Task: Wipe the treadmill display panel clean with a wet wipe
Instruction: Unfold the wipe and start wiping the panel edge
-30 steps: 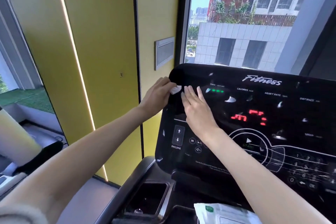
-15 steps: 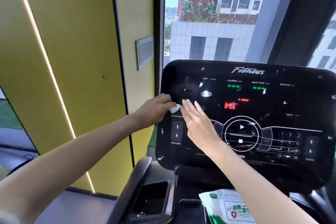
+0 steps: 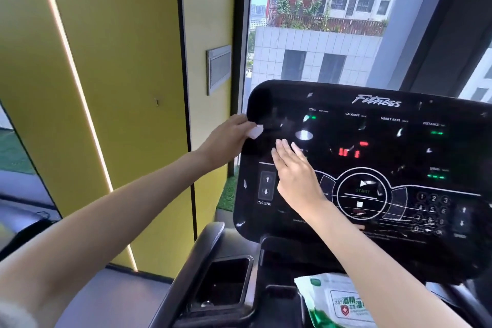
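At the window, display panel (image 3: 399,157): a wide black console, its long axis running left to right, its face tilted back and up toward the person, which puts the readouts and keys within easy reach of both arms. White flecks and streaks are scattered over most of its face, so I judge the wiping barely begun.
Below the panel, wipe pack (image 3: 332,301): a green-and-white soft pack lies on the ledge under the panel's lower edge, probably left there for taking more wipes.
Over the panel's left-centre, right hand (image 3: 295,176): flat and spread, fingers pointing up the panel toward the TIME readout, holding nothing. Whether the palm touches the glass I cannot tell; it looks placed to steady or to smooth.
At the panel's left edge, left hand (image 3: 229,138): fingers pinched closed on the wet wipe, the wrist outside the panel's rim, likely so the stroke can start from the border.
Just inside the panel's left edge, wet wipe (image 3: 256,131): a small white wad, only 1 corner showing past the fingertips. That corner points right, toward the panel's middle. Its long axis is too bunched to tell.
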{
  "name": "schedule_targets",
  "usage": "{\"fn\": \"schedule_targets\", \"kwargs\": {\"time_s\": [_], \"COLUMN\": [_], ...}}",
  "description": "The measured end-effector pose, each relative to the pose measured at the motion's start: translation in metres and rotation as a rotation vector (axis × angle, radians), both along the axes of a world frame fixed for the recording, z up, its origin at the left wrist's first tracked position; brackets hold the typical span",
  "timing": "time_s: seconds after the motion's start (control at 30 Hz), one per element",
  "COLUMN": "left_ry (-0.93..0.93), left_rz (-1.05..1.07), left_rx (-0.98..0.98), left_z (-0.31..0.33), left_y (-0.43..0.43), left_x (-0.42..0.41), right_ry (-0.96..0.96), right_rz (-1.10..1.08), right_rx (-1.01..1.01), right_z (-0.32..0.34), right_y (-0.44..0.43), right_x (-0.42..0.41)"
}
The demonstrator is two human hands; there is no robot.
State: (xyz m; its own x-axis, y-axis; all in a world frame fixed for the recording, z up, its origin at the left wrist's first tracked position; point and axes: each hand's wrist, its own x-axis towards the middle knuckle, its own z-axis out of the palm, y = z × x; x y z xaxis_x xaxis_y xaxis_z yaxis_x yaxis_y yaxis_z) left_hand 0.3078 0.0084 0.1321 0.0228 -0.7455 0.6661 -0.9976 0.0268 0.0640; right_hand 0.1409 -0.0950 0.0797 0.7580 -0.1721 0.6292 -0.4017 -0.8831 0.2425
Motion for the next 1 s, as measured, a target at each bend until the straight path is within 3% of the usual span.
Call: {"fn": "schedule_targets", "kwargs": {"time_s": [0.1, 0.23, 0.3, 0.4, 0.5, 0.57, 0.67, 0.73, 0.83, 1.0], "left_ry": [-0.072, 0.211, 0.105, -0.043, 0.091, 0.069, -0.068, 0.03, 0.198, 0.124], "left_rz": [-0.086, 0.124, 0.068, -0.054, 0.043, 0.073, -0.042, -0.014, 0.1, 0.027], "left_rx": [0.153, -0.086, -0.03, 0.205, 0.042, -0.029, 0.144, 0.144, -0.07, 0.134], "left_z": [-0.005, 0.022, 0.014, -0.002, 0.015, 0.012, -0.015, -0.015, -0.002, -0.034], "left_y": [0.001, -0.019, -0.013, 0.003, -0.011, -0.011, 0.004, 0.005, -0.005, 0.022], "left_x": [-0.011, 0.004, 0.0, -0.011, 0.0, -0.005, -0.02, -0.02, -0.013, -0.032], "right_ry": [-0.011, -0.001, 0.0, 0.012, 0.038, 0.051, 0.084, 0.082, 0.091, 0.112], "right_rz": [0.007, 0.01, 0.028, 0.046, 0.05, 0.041, 0.029, 0.031, 0.044, 0.009], "right_rx": [-0.006, -0.013, -0.009, -0.001, -0.011, -0.027, -0.034, -0.035, -0.031, -0.056], "right_z": [-0.001, -0.001, -0.001, -0.001, -0.002, -0.003, -0.004, -0.005, -0.004, -0.005], "right_y": [-0.001, -0.003, -0.004, -0.005, -0.005, -0.005, -0.006, -0.007, -0.009, -0.007], "right_x": [0.0, -0.001, -0.001, -0.003, -0.003, -0.003, -0.004, -0.003, -0.003, -0.005]}}
